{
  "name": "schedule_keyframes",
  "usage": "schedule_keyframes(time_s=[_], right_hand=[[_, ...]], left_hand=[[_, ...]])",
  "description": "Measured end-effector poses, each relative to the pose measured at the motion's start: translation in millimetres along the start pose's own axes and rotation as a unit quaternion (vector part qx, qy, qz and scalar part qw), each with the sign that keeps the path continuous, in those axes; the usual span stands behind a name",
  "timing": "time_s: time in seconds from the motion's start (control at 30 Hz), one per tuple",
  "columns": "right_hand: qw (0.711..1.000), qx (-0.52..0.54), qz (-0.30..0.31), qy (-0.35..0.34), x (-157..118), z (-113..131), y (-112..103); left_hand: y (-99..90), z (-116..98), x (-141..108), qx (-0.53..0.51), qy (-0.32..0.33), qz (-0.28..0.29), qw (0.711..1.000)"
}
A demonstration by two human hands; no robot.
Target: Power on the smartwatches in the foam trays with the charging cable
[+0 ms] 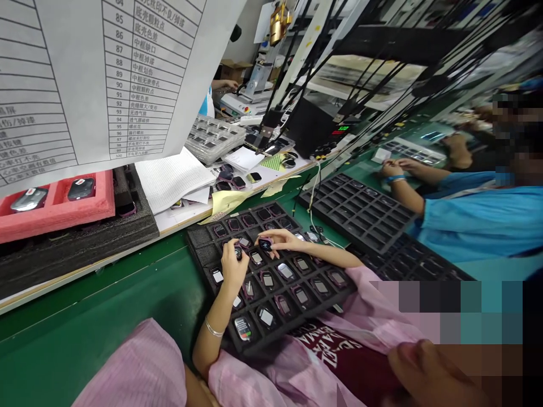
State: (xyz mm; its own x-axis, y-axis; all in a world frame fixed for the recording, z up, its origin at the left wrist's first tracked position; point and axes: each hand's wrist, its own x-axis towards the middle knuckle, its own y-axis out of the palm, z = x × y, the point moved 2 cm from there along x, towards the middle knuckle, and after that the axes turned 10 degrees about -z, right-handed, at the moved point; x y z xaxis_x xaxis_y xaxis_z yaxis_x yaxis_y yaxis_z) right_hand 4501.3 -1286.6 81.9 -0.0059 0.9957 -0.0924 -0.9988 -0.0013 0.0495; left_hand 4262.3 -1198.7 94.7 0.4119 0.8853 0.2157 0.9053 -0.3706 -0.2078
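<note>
Neither of my own hands shows in the view. At the lower left is a pink sleeve-like cloth point(131, 367) with a little bare skin at the bottom edge, perhaps my own arm. Close on the right, a co-worker in a pink jacket point(237, 373) bends over a black foam tray point(199, 249). The co-worker's left hand point(232, 271), with a bracelet at the wrist, grips a small dark watch point(237, 253). Their right hand point(285, 239) holds another dark watch point(265, 244) with a lit face. Several purple-edged watches point(283, 305) lie in the tray's compartments.
A printed list point(148, 73) hangs close at the upper left. Below it lie a pink foam tray point(55, 198) and white papers point(169, 178) on the bench. A second co-worker in blue point(479, 215) sits farther right beside another black tray point(360, 212).
</note>
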Motion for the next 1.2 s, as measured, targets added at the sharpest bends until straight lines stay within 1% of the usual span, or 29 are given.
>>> schedule_keyframes(time_s=[0.13,0.4,0.67,0.83,1.03,1.2], right_hand=[[1.0,-0.005,-0.009,-0.001,-0.7,-0.3,-1.1],[1.0,-0.012,-0.017,0.013,-0.1,-5.0,1.3],[0.999,-0.008,-0.039,0.002,-1.0,0.4,6.2],[0.998,-0.011,-0.062,-0.006,-4.3,7.0,4.8],[0.996,-0.013,-0.09,-0.023,-9.6,17.2,-5.1],[0.995,-0.019,-0.091,-0.028,-11.0,19.9,-4.6]], left_hand=[[1.5,0.2,-0.5,0.0,-0.011,-0.007,1.0],[7.2,1.7,-5.6,0.002,-0.018,0.007,1.0],[6.4,-0.7,-10.4,0.008,-0.025,0.016,1.0],[3.9,-1.1,-7.7,-0.013,-0.039,0.008,0.999],[0.0,-6.6,-6.9,-0.052,-0.053,-0.013,0.997],[-0.6,-15.6,-13.1,-0.088,-0.056,-0.022,0.994]])
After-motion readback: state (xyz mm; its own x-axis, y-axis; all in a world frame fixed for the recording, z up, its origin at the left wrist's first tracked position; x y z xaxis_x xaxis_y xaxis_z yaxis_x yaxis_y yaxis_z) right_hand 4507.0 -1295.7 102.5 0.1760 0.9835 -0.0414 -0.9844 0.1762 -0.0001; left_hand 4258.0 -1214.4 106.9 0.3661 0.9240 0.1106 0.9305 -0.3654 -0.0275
